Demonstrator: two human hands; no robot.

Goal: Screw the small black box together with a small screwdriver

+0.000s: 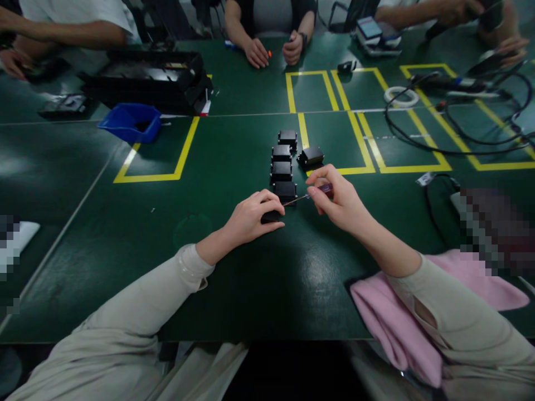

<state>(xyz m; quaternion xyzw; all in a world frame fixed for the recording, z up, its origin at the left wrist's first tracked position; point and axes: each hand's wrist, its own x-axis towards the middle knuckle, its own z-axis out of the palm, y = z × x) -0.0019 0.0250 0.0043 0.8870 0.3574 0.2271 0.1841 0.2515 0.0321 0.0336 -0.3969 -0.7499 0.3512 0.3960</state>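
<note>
My left hand [251, 216] is closed over a small black box [271, 217] that rests on the green table [200, 184]. My right hand [339, 201] pinches a thin screwdriver [311, 195] with a purple handle; its metal tip points left toward the box under my left hand. Just beyond stands a column of several small black boxes [282, 161], and one more black box [311, 156] lies tilted to their right.
A pink cloth [388, 328] lies under my right forearm. A blue bin [131, 122] and a black tray [150, 78] stand at the far left. Black cables [460, 146] and a white tape ring [401, 96] lie at the far right. Other people's hands rest along the far edge.
</note>
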